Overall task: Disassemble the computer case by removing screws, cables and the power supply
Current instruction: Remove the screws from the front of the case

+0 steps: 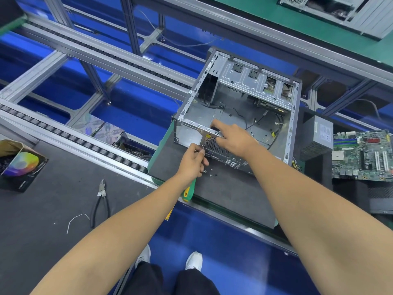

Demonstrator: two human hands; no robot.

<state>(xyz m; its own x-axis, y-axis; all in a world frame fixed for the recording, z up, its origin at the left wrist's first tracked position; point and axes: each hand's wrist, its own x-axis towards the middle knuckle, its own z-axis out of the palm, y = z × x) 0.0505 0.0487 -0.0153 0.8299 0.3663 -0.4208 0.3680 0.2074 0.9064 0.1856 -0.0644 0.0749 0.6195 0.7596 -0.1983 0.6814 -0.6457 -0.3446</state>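
The computer case (238, 107) lies open on a dark mat (229, 194); the left hand (192, 160) grips a green-handled screwdriver (189, 191) against the case's near rear edge; the right hand (230, 136) rests on that same edge, forefinger straight; loose screws (209, 172) lie just before the case; a power supply (318, 135) and motherboard (363, 155) sit beside the case; cutters (101, 199) lie well apart from it

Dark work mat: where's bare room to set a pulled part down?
Free: the dark work mat in front of the grey steel computer case, right of the loose screws. Also the grey bench around the black-handled cutters. Crowded: the right side, with green motherboard and black power supply.
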